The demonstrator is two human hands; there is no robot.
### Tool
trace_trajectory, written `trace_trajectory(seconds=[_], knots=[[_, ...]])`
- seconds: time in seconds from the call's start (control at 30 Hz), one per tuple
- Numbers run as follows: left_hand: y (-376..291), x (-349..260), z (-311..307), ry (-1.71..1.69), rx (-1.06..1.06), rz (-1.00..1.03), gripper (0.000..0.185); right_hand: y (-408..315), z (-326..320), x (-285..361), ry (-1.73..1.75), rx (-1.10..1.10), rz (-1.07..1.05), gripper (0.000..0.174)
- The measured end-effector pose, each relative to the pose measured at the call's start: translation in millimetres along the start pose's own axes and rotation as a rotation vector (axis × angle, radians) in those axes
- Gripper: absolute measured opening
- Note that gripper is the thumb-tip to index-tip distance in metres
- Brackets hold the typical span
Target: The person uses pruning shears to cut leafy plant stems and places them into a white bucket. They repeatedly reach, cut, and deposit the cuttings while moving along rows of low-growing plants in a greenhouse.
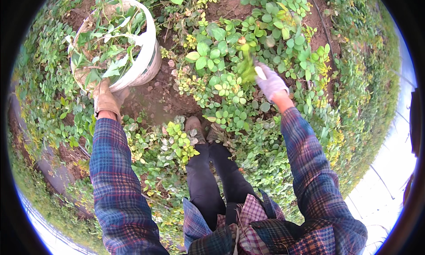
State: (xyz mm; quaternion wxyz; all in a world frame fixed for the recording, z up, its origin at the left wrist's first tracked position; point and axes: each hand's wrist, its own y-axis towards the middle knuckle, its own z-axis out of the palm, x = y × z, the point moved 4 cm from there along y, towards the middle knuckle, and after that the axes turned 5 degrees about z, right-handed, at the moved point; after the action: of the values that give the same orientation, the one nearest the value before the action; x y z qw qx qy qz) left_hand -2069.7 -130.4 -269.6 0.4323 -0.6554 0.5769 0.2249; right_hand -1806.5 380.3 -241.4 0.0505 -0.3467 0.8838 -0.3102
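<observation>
My left hand (107, 98), in a tan work glove, grips the near rim of a white plastic bucket (150, 29). The bucket leans towards me and is filled with cut leafy stems (114, 64), some hanging over its edge. Over the plants at the right, my gloved right hand (270, 84) is closed around a white handle (260, 73); the rest of that tool is hidden or blurred. Just beyond the fingers is a motion-blurred yellow-green tuft of leaves (246, 65). Whether the hand also holds this tuft is unclear.
Low bushes with rounded leaves (212, 52) surround my shoes (194, 124). Bare reddish soil (156, 100) shows beside the bucket. A thin dark hose (320, 17) runs along the ground at upper right. Pale sheeting (382, 175) borders the planting at the right.
</observation>
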Motion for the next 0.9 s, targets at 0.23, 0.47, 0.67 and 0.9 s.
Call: trace_trajectory(seconds=[0.23, 0.47, 0.67, 0.9], knots=[[6, 5, 2, 0.317, 0.152, 0.073, 0.035, 4, 0, 29, -0.102, 0.155, 0.015, 0.049], [-6, -13, 7, -0.300, -0.089, -0.228, 0.045, -27, -64, 17, -0.105, 0.129, 0.106, 0.059], [-11, -20, 15, -0.508, -0.062, -0.352, 0.042, 22, -81, 50, -0.604, 0.161, -0.041, 0.035], [-13, -23, 15, -0.493, -0.141, -0.463, 0.038, 73, -67, 58, -0.718, 0.404, -0.139, 0.029]])
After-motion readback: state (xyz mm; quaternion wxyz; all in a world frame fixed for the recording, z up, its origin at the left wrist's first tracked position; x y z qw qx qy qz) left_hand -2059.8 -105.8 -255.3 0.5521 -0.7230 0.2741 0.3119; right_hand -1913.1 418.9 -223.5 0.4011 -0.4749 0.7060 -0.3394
